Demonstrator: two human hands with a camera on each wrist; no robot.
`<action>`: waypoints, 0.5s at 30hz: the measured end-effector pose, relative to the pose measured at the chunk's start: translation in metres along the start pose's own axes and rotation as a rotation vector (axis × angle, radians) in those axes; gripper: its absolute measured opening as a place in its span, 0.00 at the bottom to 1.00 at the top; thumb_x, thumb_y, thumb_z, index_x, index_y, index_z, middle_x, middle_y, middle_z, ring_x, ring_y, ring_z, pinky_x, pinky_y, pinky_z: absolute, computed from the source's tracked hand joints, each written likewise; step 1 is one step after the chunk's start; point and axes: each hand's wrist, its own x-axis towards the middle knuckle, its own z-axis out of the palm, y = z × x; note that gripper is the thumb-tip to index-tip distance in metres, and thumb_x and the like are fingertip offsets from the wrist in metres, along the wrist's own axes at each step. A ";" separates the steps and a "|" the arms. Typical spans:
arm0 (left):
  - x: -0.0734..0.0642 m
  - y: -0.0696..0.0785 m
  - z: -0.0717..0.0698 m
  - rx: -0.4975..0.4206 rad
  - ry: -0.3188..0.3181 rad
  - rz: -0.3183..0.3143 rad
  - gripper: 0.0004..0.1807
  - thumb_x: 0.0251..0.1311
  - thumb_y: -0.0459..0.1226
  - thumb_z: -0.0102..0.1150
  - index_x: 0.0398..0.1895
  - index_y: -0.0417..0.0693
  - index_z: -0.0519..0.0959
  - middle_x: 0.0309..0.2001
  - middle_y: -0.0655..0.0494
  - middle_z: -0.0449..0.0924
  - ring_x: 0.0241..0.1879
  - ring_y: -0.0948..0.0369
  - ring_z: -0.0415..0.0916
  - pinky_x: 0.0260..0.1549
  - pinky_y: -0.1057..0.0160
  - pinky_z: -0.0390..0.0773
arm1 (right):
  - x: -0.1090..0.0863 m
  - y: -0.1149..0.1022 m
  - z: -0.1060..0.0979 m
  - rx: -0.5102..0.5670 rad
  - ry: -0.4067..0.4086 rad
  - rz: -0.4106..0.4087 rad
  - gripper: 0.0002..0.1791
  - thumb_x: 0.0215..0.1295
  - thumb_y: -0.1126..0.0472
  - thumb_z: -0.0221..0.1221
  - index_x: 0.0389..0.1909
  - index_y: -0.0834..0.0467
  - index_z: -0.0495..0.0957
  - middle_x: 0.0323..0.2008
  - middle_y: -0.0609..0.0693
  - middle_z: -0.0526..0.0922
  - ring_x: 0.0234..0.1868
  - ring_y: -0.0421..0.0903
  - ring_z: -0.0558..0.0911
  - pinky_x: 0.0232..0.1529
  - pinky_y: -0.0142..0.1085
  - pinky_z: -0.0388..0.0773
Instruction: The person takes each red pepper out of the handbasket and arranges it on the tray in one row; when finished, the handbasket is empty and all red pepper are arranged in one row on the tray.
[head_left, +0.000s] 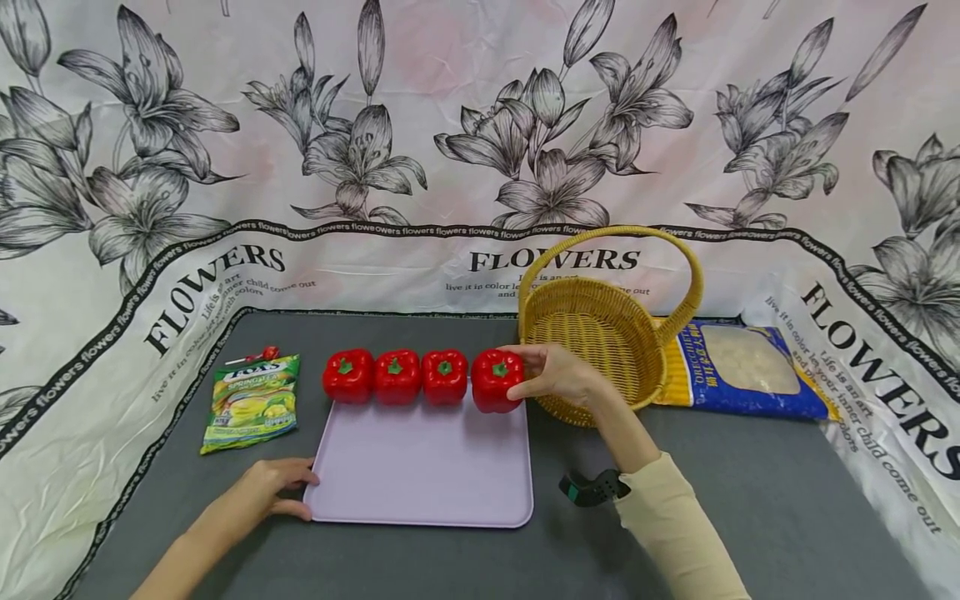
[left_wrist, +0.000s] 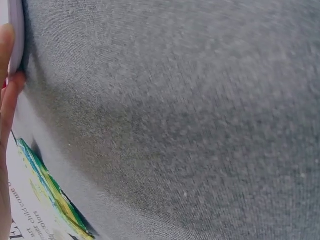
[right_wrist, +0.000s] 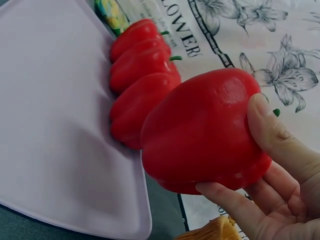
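Note:
Three red bell peppers stand side by side along the far edge of a pale lilac tray (head_left: 420,467): a left one (head_left: 348,377), a middle one (head_left: 397,377) and a third (head_left: 444,377). At the right end of that row, my right hand (head_left: 558,373) grips another red bell pepper (right_wrist: 205,130) between thumb and fingers. In the right wrist view this pepper appears lifted above the tray's corner, its green stem partly hidden behind the thumb. My left hand (head_left: 270,487) touches the tray's left edge with its fingertips and thumb; the left wrist view shows only part of it.
A yellow wicker basket (head_left: 592,312) with a tall handle stands just right of the held pepper. Behind it lies a blue and yellow pasta bag (head_left: 750,371). To the left are a green snack bag (head_left: 251,400) and a small red item (head_left: 271,353). Flowered cloth hangs behind.

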 end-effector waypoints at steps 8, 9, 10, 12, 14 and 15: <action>0.001 0.001 -0.001 -0.018 -0.035 -0.027 0.19 0.41 0.46 0.72 0.33 0.42 0.83 0.40 0.37 0.83 0.35 0.63 0.82 0.30 0.69 0.82 | 0.004 0.005 0.011 -0.056 0.060 -0.009 0.35 0.54 0.73 0.66 0.64 0.66 0.67 0.58 0.65 0.74 0.58 0.58 0.74 0.52 0.45 0.78; 0.001 0.002 -0.001 -0.021 -0.036 -0.027 0.20 0.41 0.46 0.72 0.33 0.42 0.83 0.40 0.37 0.83 0.35 0.63 0.82 0.30 0.69 0.82 | 0.004 0.005 0.012 -0.070 0.065 -0.017 0.35 0.54 0.73 0.66 0.64 0.67 0.66 0.58 0.66 0.74 0.58 0.58 0.74 0.52 0.45 0.78; 0.001 0.002 -0.001 -0.023 -0.036 -0.028 0.19 0.41 0.46 0.72 0.33 0.42 0.83 0.40 0.37 0.83 0.35 0.63 0.82 0.30 0.70 0.82 | 0.003 0.006 0.014 -0.080 0.075 -0.020 0.35 0.54 0.74 0.66 0.64 0.67 0.66 0.58 0.66 0.74 0.58 0.58 0.74 0.53 0.45 0.78; 0.000 0.002 -0.001 -0.022 -0.029 -0.025 0.19 0.41 0.46 0.73 0.33 0.41 0.83 0.40 0.38 0.83 0.35 0.64 0.82 0.32 0.73 0.80 | 0.004 0.007 0.017 -0.084 0.096 -0.019 0.35 0.54 0.74 0.66 0.64 0.68 0.66 0.58 0.66 0.74 0.58 0.59 0.74 0.54 0.45 0.77; 0.000 0.001 0.000 -0.020 -0.014 -0.014 0.19 0.41 0.45 0.73 0.33 0.42 0.83 0.40 0.38 0.83 0.35 0.64 0.81 0.33 0.78 0.78 | 0.004 0.009 0.019 -0.090 0.110 -0.026 0.35 0.54 0.75 0.65 0.64 0.69 0.66 0.58 0.66 0.74 0.58 0.59 0.74 0.55 0.45 0.76; 0.000 0.001 0.000 -0.021 -0.008 -0.009 0.19 0.40 0.45 0.73 0.33 0.42 0.83 0.40 0.38 0.83 0.35 0.64 0.81 0.34 0.80 0.77 | 0.004 0.010 0.020 -0.090 0.114 -0.026 0.35 0.54 0.75 0.65 0.64 0.69 0.65 0.58 0.66 0.73 0.58 0.59 0.74 0.55 0.45 0.76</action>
